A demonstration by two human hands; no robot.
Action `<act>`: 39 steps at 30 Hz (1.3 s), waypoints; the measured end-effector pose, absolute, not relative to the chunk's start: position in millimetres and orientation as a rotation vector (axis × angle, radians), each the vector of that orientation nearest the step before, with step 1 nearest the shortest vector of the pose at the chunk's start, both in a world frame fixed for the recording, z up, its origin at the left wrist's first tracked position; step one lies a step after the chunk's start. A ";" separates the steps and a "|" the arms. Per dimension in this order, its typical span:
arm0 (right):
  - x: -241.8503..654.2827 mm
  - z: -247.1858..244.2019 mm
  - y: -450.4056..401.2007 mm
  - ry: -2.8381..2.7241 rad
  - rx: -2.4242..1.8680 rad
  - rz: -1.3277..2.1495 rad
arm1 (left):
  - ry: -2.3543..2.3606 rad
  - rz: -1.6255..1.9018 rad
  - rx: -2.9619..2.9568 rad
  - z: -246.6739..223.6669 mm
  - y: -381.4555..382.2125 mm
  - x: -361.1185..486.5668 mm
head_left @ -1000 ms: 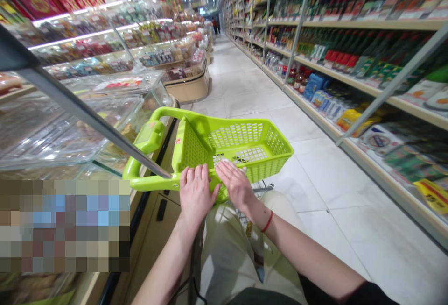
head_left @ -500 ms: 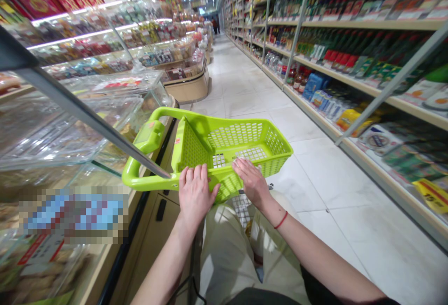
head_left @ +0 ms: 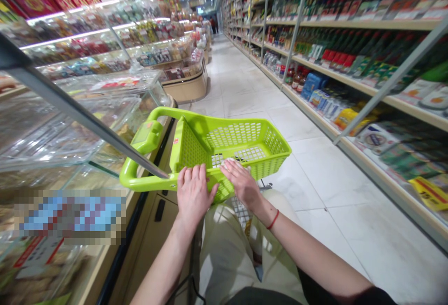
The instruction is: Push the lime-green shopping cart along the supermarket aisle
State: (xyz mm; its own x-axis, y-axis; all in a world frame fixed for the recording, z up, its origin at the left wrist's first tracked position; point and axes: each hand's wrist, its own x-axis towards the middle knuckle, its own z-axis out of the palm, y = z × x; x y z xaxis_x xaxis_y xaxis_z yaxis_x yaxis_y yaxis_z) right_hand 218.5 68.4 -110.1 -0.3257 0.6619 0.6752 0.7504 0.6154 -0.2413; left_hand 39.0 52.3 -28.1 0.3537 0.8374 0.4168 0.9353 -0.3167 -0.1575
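Note:
A lime-green plastic shopping basket (head_left: 245, 134) with mesh walls sits in front of me on a wire cart frame (head_left: 241, 214). My left hand (head_left: 194, 195) is curled over the basket's near rim, close to the handle. My right hand (head_left: 243, 184) lies palm down on the near wall, its fingertips against a white item (head_left: 233, 164) inside the basket. Most of that item is hidden by the hand and the mesh, so I cannot tell what it is.
Glass display cases (head_left: 70, 123) of packaged food run along the left, close to the basket. Shelves of bottles and packets (head_left: 350, 48) line the right. A tiled aisle floor (head_left: 315, 174) stretches ahead, with distant people (head_left: 213, 24) at its far end.
My right hand has slid left along the basket's near wall, back toward the white item. The view has shifted slightly. My left hand stays on the rim.

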 end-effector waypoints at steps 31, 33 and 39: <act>247.2 -125.7 70.6 -1.913 -1.233 -0.128 | -1.578 -0.389 -2.238 -28.7 51.7 47.2; 231.7 -119.4 70.5 -1.969 -1.167 -0.109 | -1.530 -0.361 -2.280 -31.7 51.7 53.4; 220.2 -113.0 70.1 -2.042 -1.147 -0.086 | -1.440 -0.318 -2.394 -45.6 53.9 73.3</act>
State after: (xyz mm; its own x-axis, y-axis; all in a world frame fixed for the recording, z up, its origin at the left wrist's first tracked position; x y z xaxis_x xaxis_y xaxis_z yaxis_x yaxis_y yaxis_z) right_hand 220.2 70.1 -113.0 -0.2916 0.6978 0.6542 0.7506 0.5909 -0.2957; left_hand 73.3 53.9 -45.6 0.4645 0.8121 0.3532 0.8853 -0.4355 -0.1628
